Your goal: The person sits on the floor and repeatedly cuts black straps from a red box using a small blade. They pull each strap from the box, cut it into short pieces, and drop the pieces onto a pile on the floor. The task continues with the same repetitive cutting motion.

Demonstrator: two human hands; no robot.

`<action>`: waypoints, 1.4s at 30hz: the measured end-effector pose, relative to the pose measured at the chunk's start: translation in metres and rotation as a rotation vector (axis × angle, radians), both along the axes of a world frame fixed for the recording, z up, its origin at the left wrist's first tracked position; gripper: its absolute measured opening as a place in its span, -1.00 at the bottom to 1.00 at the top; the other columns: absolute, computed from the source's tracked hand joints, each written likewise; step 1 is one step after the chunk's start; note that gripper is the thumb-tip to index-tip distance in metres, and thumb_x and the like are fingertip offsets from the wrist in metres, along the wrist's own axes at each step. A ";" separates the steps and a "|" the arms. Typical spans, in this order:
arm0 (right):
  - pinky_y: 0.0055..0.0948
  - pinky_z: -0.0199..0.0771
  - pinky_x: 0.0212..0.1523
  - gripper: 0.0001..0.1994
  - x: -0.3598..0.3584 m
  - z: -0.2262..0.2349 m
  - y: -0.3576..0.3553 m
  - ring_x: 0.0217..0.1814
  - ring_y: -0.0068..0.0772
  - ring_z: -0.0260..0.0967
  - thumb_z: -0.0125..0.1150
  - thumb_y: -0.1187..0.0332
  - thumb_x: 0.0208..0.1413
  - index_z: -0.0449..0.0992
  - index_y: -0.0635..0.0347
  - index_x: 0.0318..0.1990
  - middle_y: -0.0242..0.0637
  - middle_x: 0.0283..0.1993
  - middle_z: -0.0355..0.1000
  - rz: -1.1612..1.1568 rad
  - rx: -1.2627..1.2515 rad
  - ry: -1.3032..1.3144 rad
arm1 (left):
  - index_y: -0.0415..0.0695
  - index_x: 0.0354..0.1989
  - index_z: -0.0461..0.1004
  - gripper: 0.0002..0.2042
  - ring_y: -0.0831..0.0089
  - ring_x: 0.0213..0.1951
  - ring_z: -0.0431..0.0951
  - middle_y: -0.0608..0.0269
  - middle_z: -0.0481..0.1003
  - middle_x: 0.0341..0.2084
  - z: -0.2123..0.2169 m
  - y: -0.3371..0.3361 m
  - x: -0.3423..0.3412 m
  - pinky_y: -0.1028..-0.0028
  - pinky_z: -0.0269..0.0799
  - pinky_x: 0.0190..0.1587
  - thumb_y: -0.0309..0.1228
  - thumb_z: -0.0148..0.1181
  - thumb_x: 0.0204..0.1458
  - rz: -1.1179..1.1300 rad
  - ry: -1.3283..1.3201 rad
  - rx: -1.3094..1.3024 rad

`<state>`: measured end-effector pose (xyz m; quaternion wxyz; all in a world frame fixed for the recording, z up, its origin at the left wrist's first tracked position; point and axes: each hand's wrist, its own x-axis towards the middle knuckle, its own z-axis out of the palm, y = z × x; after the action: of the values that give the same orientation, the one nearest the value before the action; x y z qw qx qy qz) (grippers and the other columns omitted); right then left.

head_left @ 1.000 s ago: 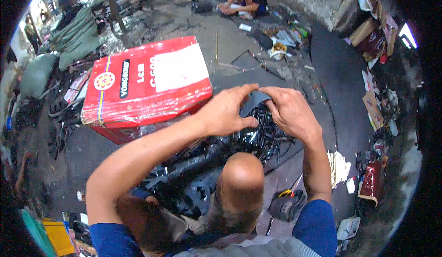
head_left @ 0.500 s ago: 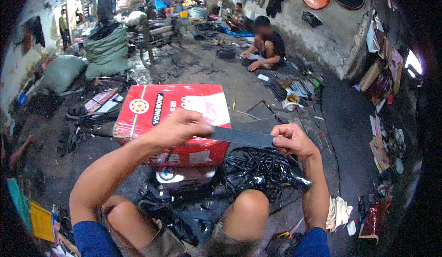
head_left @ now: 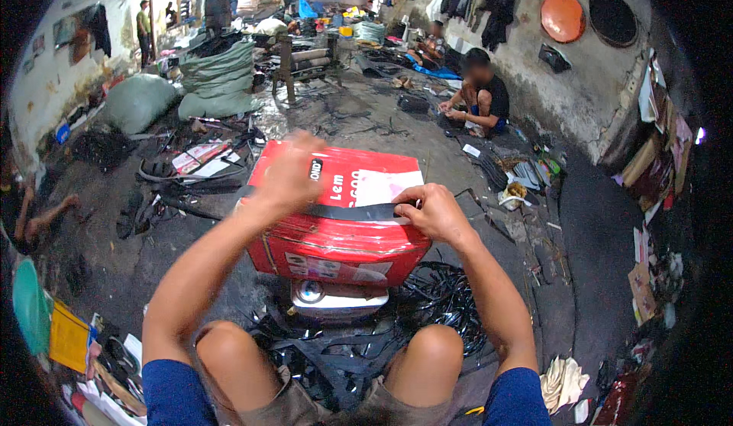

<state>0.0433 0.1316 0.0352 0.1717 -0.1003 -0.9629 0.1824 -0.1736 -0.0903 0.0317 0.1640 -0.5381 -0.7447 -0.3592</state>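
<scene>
A black flat strip (head_left: 359,212) lies across the top of a red cardboard box (head_left: 343,262), along its near edge. My right hand (head_left: 433,211) pinches the strip's right end between thumb and fingers, at the box's right side. Smeared by motion, my left hand (head_left: 294,170) is over the left part of the box top; its fingers cannot be made out, nor whether they hold anything. A dark bit of strip shows just left of my left wrist. Beneath the box's front is a white and silver container (head_left: 343,301) with a round cap.
A tangle of thin black strips (head_left: 450,300) lies right of the box, and more black strips (head_left: 328,365) between my knees. Ahead to the right a person (head_left: 481,94) squats by the wall. Green sacks (head_left: 217,82) stand at the far left.
The strip, held stretched in the air between both hands before, has come down onto the box top. My left hand has moved forward over the box. The whole view has shifted.
</scene>
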 end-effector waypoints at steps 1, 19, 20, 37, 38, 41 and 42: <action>-0.11 0.58 -0.11 -0.75 -0.003 -0.001 -0.004 -0.17 0.00 0.63 0.45 0.25 0.04 0.67 0.13 -0.16 -0.05 -0.24 0.64 -0.021 -0.046 0.026 | -0.26 0.00 0.52 -0.53 0.03 -0.10 0.61 -0.08 0.56 -0.09 -0.021 0.031 0.019 0.19 0.54 -0.01 -0.38 0.49 -0.11 -0.169 0.012 0.177; -0.19 0.51 -0.08 -0.78 0.028 -0.003 0.005 -0.14 -0.13 0.50 0.42 0.27 0.05 0.68 0.03 -0.14 -0.28 -0.22 0.51 0.013 0.277 0.200 | -0.22 -0.18 0.69 -0.82 0.24 -0.27 0.61 0.09 0.57 -0.29 -0.056 0.095 0.080 0.32 0.52 -0.19 -0.45 0.35 0.06 -0.398 -0.293 0.130; -0.20 0.51 -0.09 -0.79 0.028 -0.005 0.006 -0.15 -0.14 0.50 0.41 0.27 0.06 0.69 0.04 -0.15 -0.27 -0.22 0.51 0.015 0.270 0.209 | -0.22 -0.18 0.68 -0.82 0.26 -0.28 0.61 0.09 0.57 -0.30 -0.056 0.095 0.081 0.33 0.52 -0.20 -0.45 0.35 0.06 -0.393 -0.318 0.124; -0.37 0.44 -0.31 -0.81 0.029 -0.009 0.016 -0.34 -0.35 0.41 0.50 0.32 -0.03 0.76 0.13 -0.24 -0.27 -0.28 0.39 0.003 -0.084 0.213 | -0.24 -0.29 0.70 -0.82 0.21 -0.34 0.61 0.07 0.58 -0.38 -0.059 0.100 0.073 0.31 0.51 -0.23 -0.43 0.41 -0.05 -0.459 -0.479 0.125; -0.39 0.41 -0.34 -0.81 0.029 -0.011 0.016 -0.35 -0.39 0.38 0.50 0.32 -0.03 0.76 0.13 -0.24 -0.29 -0.29 0.39 -0.007 -0.106 0.222 | -0.24 -0.28 0.69 -0.84 0.26 -0.33 0.61 0.09 0.59 -0.37 -0.061 0.102 0.072 0.33 0.51 -0.22 -0.45 0.41 -0.03 -0.451 -0.465 0.126; -0.43 0.36 -0.38 -0.83 0.026 -0.018 0.018 -0.38 -0.46 0.34 0.50 0.33 -0.02 0.76 0.14 -0.26 -0.32 -0.33 0.38 -0.031 -0.140 0.268 | -0.25 -0.28 0.69 -0.86 0.36 -0.29 0.62 0.13 0.59 -0.36 -0.061 0.102 0.074 0.37 0.52 -0.21 -0.48 0.41 0.00 -0.410 -0.443 0.113; -0.43 0.36 -0.38 -0.83 0.024 -0.022 0.018 -0.38 -0.46 0.34 0.50 0.34 -0.02 0.75 0.15 -0.27 -0.32 -0.34 0.38 -0.035 -0.127 0.298 | -0.25 -0.29 0.69 -0.87 0.36 -0.29 0.62 0.13 0.60 -0.37 -0.060 0.102 0.075 0.36 0.52 -0.21 -0.48 0.41 0.01 -0.388 -0.447 0.099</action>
<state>0.0677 0.1496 0.0129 0.3090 -0.0996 -0.9115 0.2527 -0.0987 0.0113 -0.0282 -0.0497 -0.5695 -0.6271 -0.5290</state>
